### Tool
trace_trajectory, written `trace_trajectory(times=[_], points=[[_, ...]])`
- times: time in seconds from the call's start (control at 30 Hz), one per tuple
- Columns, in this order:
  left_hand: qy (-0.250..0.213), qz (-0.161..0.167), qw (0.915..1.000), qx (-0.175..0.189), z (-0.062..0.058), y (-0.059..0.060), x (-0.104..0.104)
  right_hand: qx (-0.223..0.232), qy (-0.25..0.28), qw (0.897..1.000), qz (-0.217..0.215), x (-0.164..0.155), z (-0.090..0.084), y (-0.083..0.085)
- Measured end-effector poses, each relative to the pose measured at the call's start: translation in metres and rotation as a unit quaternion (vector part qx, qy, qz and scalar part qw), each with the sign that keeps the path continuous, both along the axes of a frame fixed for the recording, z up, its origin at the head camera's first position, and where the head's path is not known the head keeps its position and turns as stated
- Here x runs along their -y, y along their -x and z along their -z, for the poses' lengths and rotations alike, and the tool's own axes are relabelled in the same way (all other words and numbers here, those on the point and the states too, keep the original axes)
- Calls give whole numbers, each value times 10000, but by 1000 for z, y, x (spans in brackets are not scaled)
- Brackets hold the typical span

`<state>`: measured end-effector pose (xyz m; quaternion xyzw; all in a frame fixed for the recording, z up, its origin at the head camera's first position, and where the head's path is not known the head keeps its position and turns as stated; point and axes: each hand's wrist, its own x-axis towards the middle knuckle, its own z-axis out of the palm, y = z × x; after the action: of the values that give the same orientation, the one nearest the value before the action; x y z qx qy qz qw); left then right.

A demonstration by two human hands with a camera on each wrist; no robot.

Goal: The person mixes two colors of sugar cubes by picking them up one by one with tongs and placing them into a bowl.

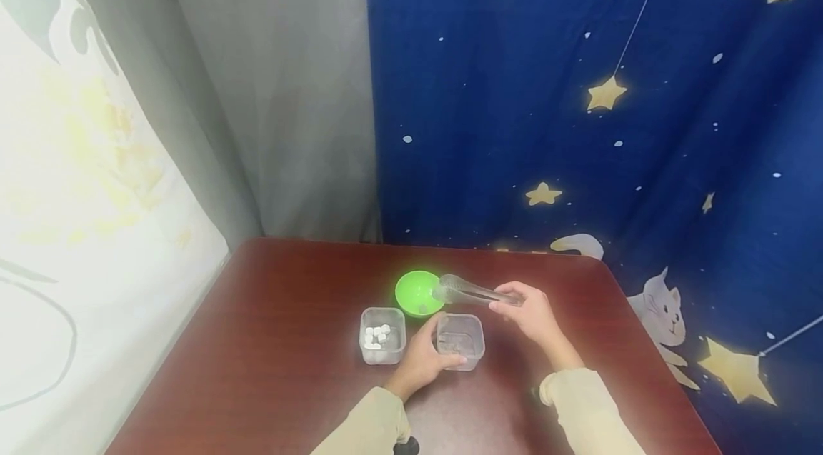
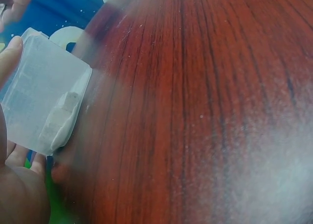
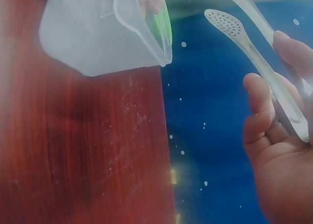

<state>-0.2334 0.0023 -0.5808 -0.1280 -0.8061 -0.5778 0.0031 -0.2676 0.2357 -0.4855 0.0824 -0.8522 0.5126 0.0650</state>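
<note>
So, picture a clock on the red-brown tabletop [image 1: 289,341], with the one green bowl [image 1: 410,288] at its middle. At about half past seven sits the clear left box [image 1: 386,356], and it has small white bits [image 1: 378,333] in it: maybe six, but they bunch too close to count for sure. Next is the bowl, a bit farther off than both boxes, maybe so each one is close to it. At six o'clock the left grip [image 1: 421,357] curls round the clear right box [image 1: 477,344], which sits at half past four, likely to keep it steady; that makes two boxes. One pair of tongs [image 1: 458,288] points toward nine o'clock, by the bowl's rim. At three o'clock the right grip [image 1: 529,310] pinches the tongs near their back end, probably so the two tips can squeeze; they are spread apart.
</note>
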Motion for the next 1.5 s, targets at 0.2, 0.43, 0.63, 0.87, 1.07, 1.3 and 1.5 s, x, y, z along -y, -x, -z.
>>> trace_trajectory(times=[0.2, 0.43, 0.63, 0.87, 1.07, 1.3, 1.5], points=[[0, -8, 10000, -17, -3, 2, 1, 280, -8, 9989, -365, -9, -4, -4], [-21, -20, 10000, 74, -4, 3, 0, 413, -165, 9932, -1071, -18, -5, -8], [82, -86, 9999, 73, -3, 4, 0, 488, -123, 9905, -1279, -23, -5, -12], [31, -33, 10000, -32, -1, 3, 0, 325, -734, 9893, -1220, -21, -5, -16], [18, 37, 10000, -78, 1, 3, -1, 274, -976, 9881, -1153, -13, -2, -20], [-183, 150, 9997, -67, 2, 2, -1, 310, -1065, 9869, -1168, -9, 3, -21], [-112, 83, 9998, -106, 3, 1, -2, 394, -635, 9934, -866, -9, 12, -22]])
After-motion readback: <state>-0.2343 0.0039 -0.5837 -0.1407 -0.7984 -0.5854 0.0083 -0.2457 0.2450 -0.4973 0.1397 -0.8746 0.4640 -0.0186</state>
